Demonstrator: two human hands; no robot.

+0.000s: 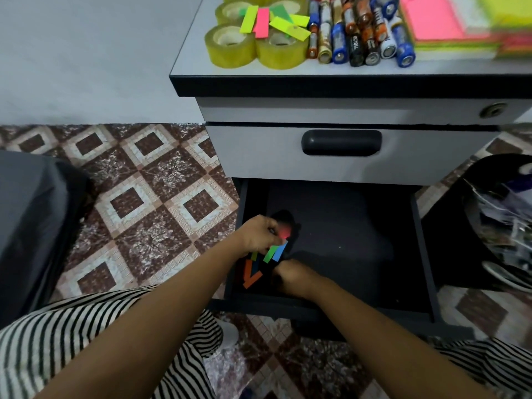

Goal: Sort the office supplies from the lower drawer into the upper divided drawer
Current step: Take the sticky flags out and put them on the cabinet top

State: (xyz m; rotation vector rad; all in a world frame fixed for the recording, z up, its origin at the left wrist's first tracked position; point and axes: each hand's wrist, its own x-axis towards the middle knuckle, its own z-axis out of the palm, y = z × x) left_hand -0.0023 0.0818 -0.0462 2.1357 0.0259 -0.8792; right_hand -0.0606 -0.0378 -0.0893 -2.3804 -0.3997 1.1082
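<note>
The lower drawer (420,254) stands pulled out, dark inside. In its front left corner lie coloured sticky flags (251,276), orange ones on the floor of the drawer. My left hand (260,234) is closed on a fan of flags (277,251): red, green and blue strips stick out from its fingers. My right hand (290,276) is down beside it in the drawer, fingers curled; what it grips is hidden. The upper drawer (259,151) with its black handle (341,142) is closed.
On the cabinet top (190,67) sit several tape rolls (230,48) with loose neon flags (262,23) on them, a row of batteries (359,33) and stacked sticky-note pads (449,24). A black bin (495,226) stands right. Patterned tile floor (138,197) lies left.
</note>
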